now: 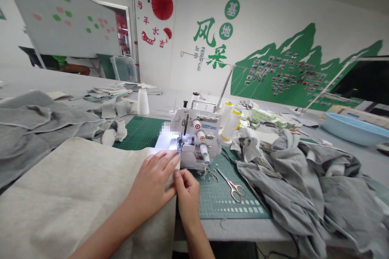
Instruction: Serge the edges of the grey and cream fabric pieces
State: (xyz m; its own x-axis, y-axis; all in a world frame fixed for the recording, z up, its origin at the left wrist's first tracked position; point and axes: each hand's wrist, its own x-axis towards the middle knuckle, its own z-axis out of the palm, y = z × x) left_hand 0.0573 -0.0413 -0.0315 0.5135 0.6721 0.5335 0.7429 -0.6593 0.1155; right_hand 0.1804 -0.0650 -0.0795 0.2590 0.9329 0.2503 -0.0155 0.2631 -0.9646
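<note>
Just beyond the fingertips (174, 158) of the left hand (152, 182), an overlocker (194, 131) at the edge of a beige fleece panel (69, 198); left fingers flat on it, right fingers (180, 177) pinching it, most still short of the presser foot (180, 145).

Place: a garment sewing workshop, set up as a shared workroom.
Machine: a white overlock sewing machine (188, 137), threaded from tall white thread cones (231, 123).
Work surface: a long grey-topped table (73, 85) with a green gridded cutting mat (234, 198) on it.
Cloth: heaps of soft grey knit fabric (288, 178) and a large cream fabric panel (75, 194).
Tools: slim steel scissors with rose-gold finger loops (233, 186).
Walls: a white wall with a green painted mountain mural (285, 73), holding rows of small photographs, beside red paper fan decorations (162, 4).
</note>
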